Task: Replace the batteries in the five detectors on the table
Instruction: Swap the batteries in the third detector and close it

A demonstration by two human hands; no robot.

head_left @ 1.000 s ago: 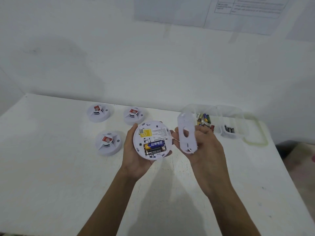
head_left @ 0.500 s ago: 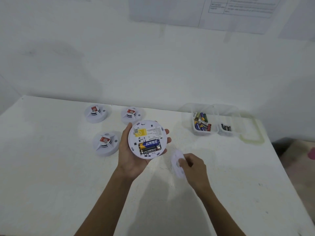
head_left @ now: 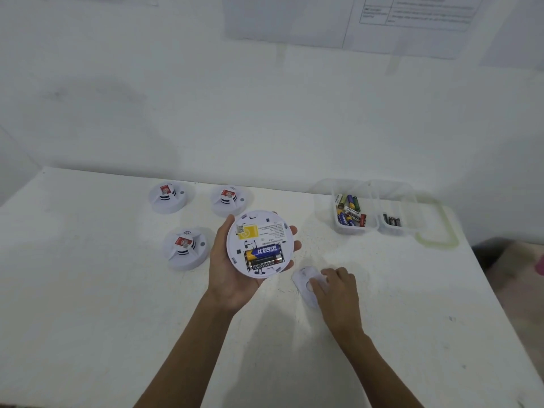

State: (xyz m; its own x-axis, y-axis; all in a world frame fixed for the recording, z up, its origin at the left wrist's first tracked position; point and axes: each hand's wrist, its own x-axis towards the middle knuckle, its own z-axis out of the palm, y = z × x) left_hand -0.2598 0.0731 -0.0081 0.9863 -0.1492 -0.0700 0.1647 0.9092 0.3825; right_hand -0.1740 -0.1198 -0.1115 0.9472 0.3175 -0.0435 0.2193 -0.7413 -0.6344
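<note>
Fingers [head_left: 295, 246] of left hand [head_left: 225, 275] cup detector [head_left: 265, 228], battery [head_left: 265, 262] marked HEAVY DUTY; right hand [head_left: 338, 293] grips cover [head_left: 303, 279].

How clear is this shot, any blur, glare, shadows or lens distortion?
Head view: soft even light, no glare; grey shadows lie on the table beneath both forearms; the right hand and the white cover under it are blurred; the detector in the left hand shows its two batteries sharply; the wall sheet's print is unreadable; the wide lens splays the table's edges.
</note>
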